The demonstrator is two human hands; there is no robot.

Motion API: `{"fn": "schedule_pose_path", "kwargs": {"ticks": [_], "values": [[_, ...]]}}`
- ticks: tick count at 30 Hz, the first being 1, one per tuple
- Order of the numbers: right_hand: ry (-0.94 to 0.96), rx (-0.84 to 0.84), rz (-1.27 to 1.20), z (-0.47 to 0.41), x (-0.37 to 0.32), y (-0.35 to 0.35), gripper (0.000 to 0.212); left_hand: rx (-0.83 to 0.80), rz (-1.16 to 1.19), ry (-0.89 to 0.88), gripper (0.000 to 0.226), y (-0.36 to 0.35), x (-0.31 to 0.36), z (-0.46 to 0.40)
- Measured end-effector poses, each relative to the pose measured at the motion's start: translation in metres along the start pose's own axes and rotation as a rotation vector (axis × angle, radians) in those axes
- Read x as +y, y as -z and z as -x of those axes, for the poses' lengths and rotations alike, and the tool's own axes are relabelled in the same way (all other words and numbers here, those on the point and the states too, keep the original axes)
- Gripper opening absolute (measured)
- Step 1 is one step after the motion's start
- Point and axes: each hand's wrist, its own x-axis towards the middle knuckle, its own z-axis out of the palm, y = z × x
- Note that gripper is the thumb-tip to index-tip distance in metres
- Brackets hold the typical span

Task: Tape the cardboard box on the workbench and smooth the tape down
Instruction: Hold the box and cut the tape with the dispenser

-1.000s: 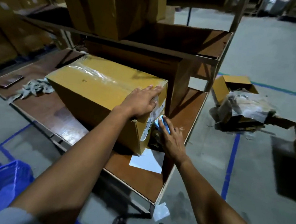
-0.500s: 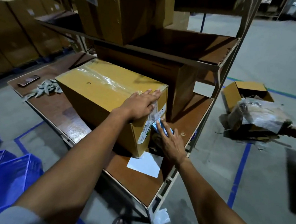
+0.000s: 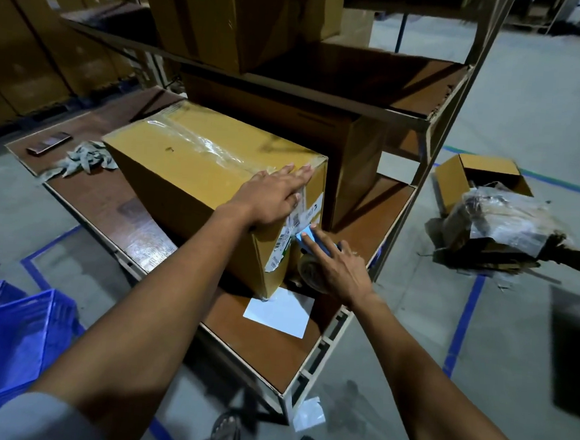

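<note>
Cardboard box (image 3: 195,175): yellow-brown, lying on the brown counter (image 3: 121,208), long axis running from its near right end away to the far left. Clear tape (image 3: 198,141) lies along the top seam on that same axis and turns down over the box's near end face, beside a printed label (image 3: 294,234).

Left hand (image 3: 271,198): flat on the box's near top edge, fingers (image 3: 297,172) spread open, pressing the tape at the corner; gripping nothing.

Right hand (image 3: 338,268): against the box's end face, below the left hand, fingers curled around a blue tape dispenser (image 3: 309,238) whose roll shows dimly under the palm.

Relation governing the next move, as judged: the strip descends the end face directly between the two hands; the right hand is nearer its free end, so cutting falls to it, while the left smooths downward from the corner.

White paper sheet (image 3: 280,310): on the counter below the box's near corner. Phone (image 3: 48,142) and grey rags (image 3: 83,159): left of the box.
</note>
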Motion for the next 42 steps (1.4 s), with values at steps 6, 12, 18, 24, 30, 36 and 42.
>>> {"fn": "schedule_pose_path", "kwargs": {"ticks": [6,12,18,24,30,36,42], "values": [[0.015,-0.039,0.021,-0.007,-0.008,0.018,0.078,0.007,-0.008,-0.005,0.065,-0.001,0.000,0.001],[-0.026,-0.065,-0.022,-0.010,-0.011,0.014,0.084,0.006,-0.014,0.003,0.065,0.000,0.002,0.001],[-0.053,-0.137,-0.038,-0.009,-0.017,0.011,0.073,0.000,-0.021,0.004,0.065,0.001,0.001,0.001],[-0.100,-0.177,0.005,0.014,-0.010,-0.011,0.084,0.005,-0.012,0.001,0.065,-0.001,0.000,-0.001],[-0.117,-0.062,0.038,0.023,-0.003,-0.015,0.081,0.006,-0.001,-0.003,0.065,0.001,-0.001,0.000],[-0.128,0.087,-0.063,0.031,-0.008,-0.026,0.095,0.006,0.004,0.005,0.065,0.001,0.000,0.000],[-0.326,0.115,-0.440,0.027,-0.013,-0.025,0.073,0.007,-0.003,0.001,0.065,0.002,0.002,0.001]]}}
